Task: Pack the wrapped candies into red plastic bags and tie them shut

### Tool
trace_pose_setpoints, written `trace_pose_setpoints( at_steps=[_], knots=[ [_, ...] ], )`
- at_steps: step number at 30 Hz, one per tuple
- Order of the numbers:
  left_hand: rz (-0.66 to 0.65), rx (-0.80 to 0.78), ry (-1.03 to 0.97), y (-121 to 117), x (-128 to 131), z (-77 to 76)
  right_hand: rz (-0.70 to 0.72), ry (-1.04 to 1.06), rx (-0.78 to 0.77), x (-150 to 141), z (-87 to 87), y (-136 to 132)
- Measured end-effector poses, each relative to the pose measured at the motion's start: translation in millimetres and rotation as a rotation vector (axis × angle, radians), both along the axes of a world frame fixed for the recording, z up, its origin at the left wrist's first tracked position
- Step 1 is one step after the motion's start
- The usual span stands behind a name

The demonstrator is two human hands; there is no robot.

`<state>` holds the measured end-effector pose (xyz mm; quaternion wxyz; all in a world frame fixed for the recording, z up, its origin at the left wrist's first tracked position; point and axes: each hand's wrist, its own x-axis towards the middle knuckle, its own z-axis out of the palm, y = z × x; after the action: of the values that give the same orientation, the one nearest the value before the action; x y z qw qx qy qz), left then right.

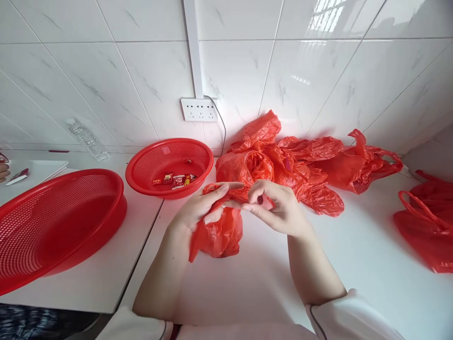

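Observation:
A red plastic bag [222, 233] hangs just above the white table in front of me, its lower part bunched and rounded. My left hand [202, 203] is closed around the gathered top of this bag, thumb on top. At the other side of the top, my right hand [274, 205] pinches red plastic between thumb and forefinger. What the bag contains is hidden. Behind my hands lies a heap of red plastic bags [300, 160], crumpled and overlapping.
A red basket [170, 158] holding several small wrapped packets [179, 181] stands behind left. Nearer left is a larger red basket [88, 226]. A clear bottle [87, 138] lies by the wall. Another red bag [430, 217] sits at right. Another person's hand [3, 171] shows far left.

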<state>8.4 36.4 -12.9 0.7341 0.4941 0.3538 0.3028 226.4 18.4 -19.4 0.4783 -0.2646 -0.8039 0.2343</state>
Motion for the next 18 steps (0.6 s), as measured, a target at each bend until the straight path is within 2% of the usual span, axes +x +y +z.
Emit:
trace_pose_setpoints(
  at_steps=[2, 4, 6, 8, 10, 11, 12, 14, 16, 18],
  knots=[
    [0.014, -0.041, -0.12, 3.0, 0.7, -3.2, -0.003, -0.13, 0.164, -1.4, 1.5, -6.0],
    [0.032, -0.047, -0.203, 4.2, 1.4, -5.1, 0.029, -0.239, 0.194, -2.7, 2.4, -8.6],
    [0.026, 0.016, -0.226, 2.3, 2.8, -4.7, 0.046, -0.169, 0.117, -5.2, 1.2, -5.9],
    [-0.057, 0.157, -0.162, -3.0, 4.9, -1.6, 0.03, 0.053, -0.013, -10.3, -3.2, 1.9],
    [-0.156, 0.339, 0.009, -10.3, 7.1, 2.4, 0.052, 0.224, -0.201, -17.9, -10.0, 11.9],
    [-0.158, 0.443, 0.127, -13.7, 8.0, 4.0, 0.099, 0.249, -0.311, -22.1, -13.7, 16.8],
    [-0.112, 0.556, 0.248, -16.4, 8.7, 5.0, 0.157, 0.247, -0.415, -26.1, -17.2, 21.1],
    [0.079, 0.803, 0.43, -18.4, 9.3, 5.2, 0.263, 0.238, -0.539, -32.3, -22.3, 27.8],
    [0.239, 1.042, 0.474, -15.9, 9.2, 3.4, 0.34, 0.271, -0.54, -34.4, -24.6, 31.9],
    [0.275, 1.212, 0.432, -10.5, 8.7, 0.9, 0.383, 0.33, -0.513, -32.5, -24.8, 34.4]
  ],
)
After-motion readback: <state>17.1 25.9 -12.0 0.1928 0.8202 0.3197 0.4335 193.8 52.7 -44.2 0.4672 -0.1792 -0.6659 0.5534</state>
